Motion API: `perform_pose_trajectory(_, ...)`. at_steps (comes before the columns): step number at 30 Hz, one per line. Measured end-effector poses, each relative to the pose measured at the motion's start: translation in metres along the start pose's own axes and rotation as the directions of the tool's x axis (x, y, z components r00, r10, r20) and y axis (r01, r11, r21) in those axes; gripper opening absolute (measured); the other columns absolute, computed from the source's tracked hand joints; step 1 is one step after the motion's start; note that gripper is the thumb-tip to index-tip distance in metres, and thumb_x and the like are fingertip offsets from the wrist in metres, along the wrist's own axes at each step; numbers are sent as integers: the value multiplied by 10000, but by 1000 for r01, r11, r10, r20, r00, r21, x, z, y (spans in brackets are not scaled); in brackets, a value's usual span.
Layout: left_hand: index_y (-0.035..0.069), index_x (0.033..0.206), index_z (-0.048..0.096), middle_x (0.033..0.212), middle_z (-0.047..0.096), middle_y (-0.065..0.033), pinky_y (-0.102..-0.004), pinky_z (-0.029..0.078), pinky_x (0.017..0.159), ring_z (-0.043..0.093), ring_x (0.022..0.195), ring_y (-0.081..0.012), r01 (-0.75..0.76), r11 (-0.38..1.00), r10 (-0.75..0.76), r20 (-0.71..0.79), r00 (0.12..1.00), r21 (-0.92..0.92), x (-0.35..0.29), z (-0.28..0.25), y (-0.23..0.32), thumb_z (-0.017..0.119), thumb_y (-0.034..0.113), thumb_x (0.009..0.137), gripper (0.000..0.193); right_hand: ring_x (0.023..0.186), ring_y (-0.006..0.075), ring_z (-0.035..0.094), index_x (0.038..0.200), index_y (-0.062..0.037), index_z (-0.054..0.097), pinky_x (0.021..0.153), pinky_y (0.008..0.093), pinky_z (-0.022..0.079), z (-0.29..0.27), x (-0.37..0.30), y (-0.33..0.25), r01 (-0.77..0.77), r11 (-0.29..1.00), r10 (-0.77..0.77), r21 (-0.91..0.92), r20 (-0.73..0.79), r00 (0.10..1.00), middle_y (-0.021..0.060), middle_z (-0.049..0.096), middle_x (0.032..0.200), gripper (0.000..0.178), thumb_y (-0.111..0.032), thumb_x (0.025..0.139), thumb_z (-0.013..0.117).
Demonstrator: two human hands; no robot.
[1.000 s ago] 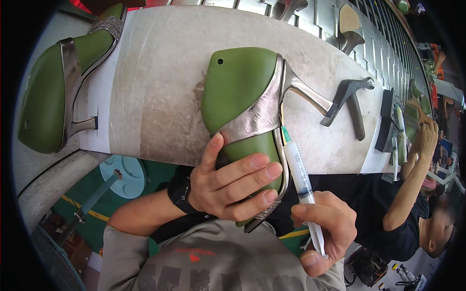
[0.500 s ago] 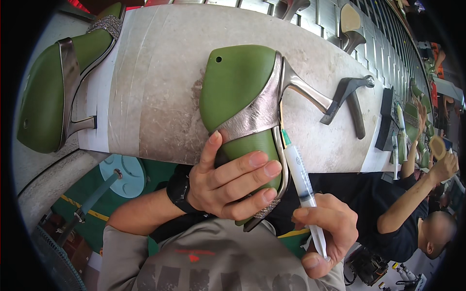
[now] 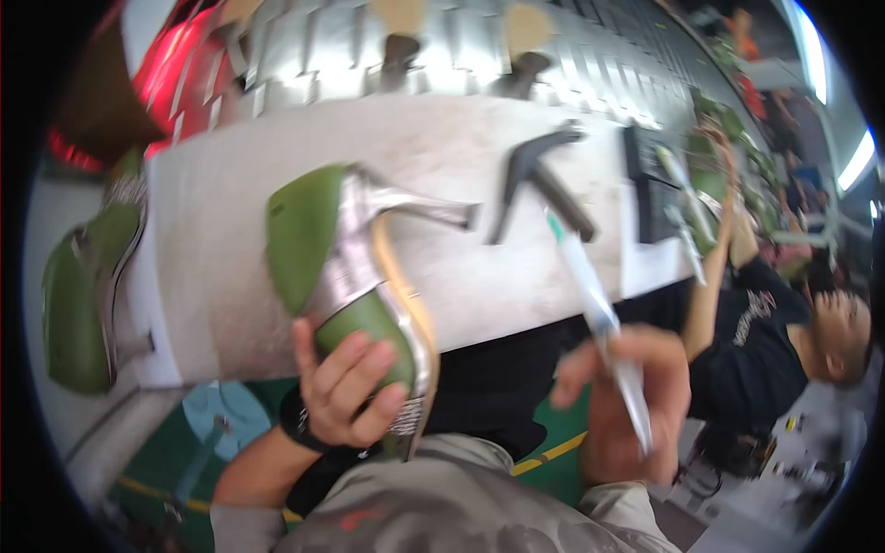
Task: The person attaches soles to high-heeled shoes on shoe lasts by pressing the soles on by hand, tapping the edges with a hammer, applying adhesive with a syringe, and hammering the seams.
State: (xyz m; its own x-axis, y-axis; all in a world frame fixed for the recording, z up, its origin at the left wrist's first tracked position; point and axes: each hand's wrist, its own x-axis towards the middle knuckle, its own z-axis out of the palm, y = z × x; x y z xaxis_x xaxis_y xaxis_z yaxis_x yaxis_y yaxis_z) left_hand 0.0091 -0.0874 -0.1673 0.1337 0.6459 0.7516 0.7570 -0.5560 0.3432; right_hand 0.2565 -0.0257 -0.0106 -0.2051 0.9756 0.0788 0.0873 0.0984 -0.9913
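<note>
Left hand (image 3: 348, 392) clasps one smooth green last (image 3: 302, 238) wearing one metallic, slim-heeled sandal (image 3: 352, 267); blurred right hand (image 3: 636, 392) curls round one slender translucent syringe (image 3: 590, 290); one dark hammer (image 3: 525, 169) lies beyond it.

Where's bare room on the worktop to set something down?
Widest on the worktop: between the far-left shoe and the held shoe. Smaller: between the held shoe and the held syringe, below the hammer. Crowded: the right end, with a dark block and more syringes.
</note>
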Motion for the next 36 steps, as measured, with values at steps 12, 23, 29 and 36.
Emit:
perform_pose_trajectory(12,131,1423,393,1437,502,-190,-769,222,1199,483,1392,-396,-19,999,17,57,998,36,8,-3,9,836,399,862,763,671,166,683,1314,7,610,571,256,491,-126,103,65,12,985,77,171,-507,859,142,709,944,590,-511,1059,489)
perform_pose_trajectory(23,168,1310,501,1390,632,-111,-722,266,1225,598,1327,-305,15,1000,-15,-14,1000,-6,11,2,7,678,195,1007,351,1199,351,681,1382,69,582,930,392,596,-15,-5,70,16,999,-18,-38,-69,997,283,623,1391,579,-283,946,728)
perform_pose_trajectory(29,187,1305,503,1398,635,-76,-710,257,1236,595,1333,-269,12,1000,-12,8,1000,19,8,-3,4,652,225,1022,322,1360,464,566,1440,135,535,1142,449,447,58,42,78,291,943,-196,-163,434,879,366,544,1461,753,-243,852,813)
perform_pose_trajectory(36,209,1298,513,1383,653,-8,-680,236,1260,603,1326,-207,30,1000,-30,-24,999,-5,10,-1,5,672,262,1016,328,1280,452,632,1381,132,600,1069,449,506,61,57,87,427,880,-288,-206,482,827,360,584,1416,825,-495,881,794)
